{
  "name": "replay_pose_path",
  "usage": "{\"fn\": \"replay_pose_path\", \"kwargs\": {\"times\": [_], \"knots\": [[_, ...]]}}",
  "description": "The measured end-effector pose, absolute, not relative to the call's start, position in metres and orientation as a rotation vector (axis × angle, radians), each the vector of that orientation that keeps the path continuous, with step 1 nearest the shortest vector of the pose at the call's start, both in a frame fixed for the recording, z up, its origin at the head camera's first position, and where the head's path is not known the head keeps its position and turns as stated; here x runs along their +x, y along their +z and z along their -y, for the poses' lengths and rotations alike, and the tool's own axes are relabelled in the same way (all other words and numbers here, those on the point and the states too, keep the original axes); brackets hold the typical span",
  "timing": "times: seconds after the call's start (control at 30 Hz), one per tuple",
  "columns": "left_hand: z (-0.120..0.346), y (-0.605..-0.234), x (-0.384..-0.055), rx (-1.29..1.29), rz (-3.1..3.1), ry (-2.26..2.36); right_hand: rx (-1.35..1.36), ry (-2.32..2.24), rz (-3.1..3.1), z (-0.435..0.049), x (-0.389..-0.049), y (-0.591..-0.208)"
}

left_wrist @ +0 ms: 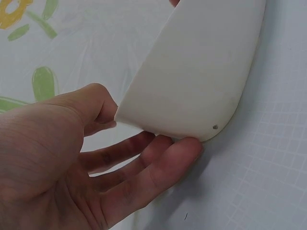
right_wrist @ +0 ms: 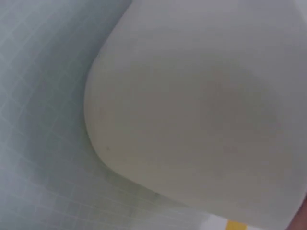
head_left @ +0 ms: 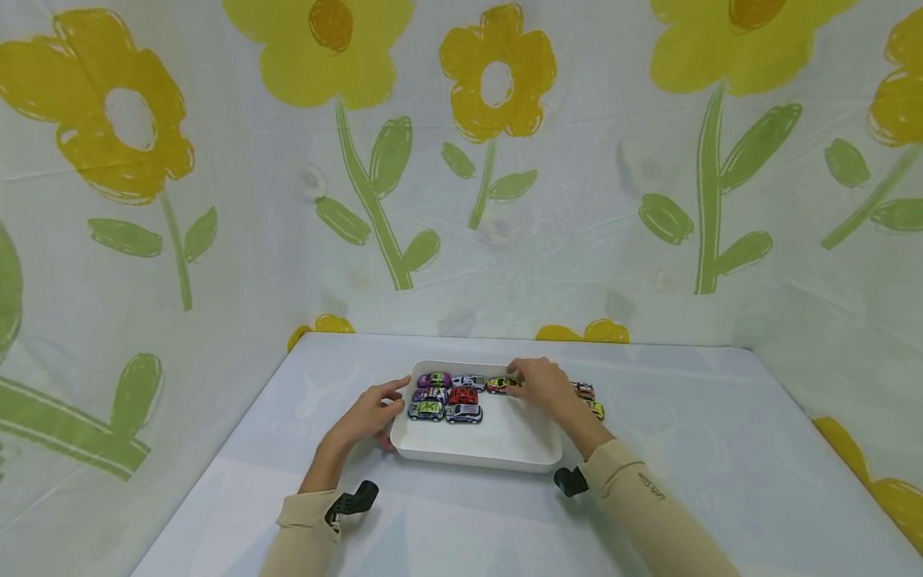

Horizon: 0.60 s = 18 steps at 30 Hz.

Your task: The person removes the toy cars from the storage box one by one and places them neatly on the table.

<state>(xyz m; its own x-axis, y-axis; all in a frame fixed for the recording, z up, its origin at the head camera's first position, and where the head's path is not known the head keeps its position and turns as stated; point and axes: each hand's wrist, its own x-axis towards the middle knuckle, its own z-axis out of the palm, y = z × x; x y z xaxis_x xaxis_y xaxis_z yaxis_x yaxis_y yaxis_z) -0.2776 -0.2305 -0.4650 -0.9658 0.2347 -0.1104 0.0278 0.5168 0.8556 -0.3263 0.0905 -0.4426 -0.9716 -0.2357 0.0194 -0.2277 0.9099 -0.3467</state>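
A shallow white tray (head_left: 497, 442) lies on the table, holding several small toy cars grouped toward its left and back. My left hand (head_left: 366, 417) grips the tray's left side. In the left wrist view its thumb is by the rim and its fingers (left_wrist: 168, 165) press against the outer wall. Over the tray's back right, my right hand (head_left: 542, 386) pinches a yellow-and-red toy car (head_left: 499, 385). Beside that car sits a silver-white one (head_left: 469, 382), with a red car (head_left: 463, 396) in front. The right wrist view shows mostly the tray's outer wall (right_wrist: 182, 120).
More toy cars (head_left: 594, 408) stand on the table right of the tray, partly hidden behind my right wrist. The white table (head_left: 692, 449) reaches back to a flower-printed curtain (head_left: 562, 264), which also hangs along both sides.
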Motion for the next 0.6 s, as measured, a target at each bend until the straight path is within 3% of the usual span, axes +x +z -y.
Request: {"fn": "replay_pose_path", "kwargs": {"times": [0.6], "knots": [[0.2286, -0.4640, -0.2770, 0.194, -2.582, 1.418, -0.461, -0.378, -3.101, -0.0884, -0.3277, -0.4469]]}}
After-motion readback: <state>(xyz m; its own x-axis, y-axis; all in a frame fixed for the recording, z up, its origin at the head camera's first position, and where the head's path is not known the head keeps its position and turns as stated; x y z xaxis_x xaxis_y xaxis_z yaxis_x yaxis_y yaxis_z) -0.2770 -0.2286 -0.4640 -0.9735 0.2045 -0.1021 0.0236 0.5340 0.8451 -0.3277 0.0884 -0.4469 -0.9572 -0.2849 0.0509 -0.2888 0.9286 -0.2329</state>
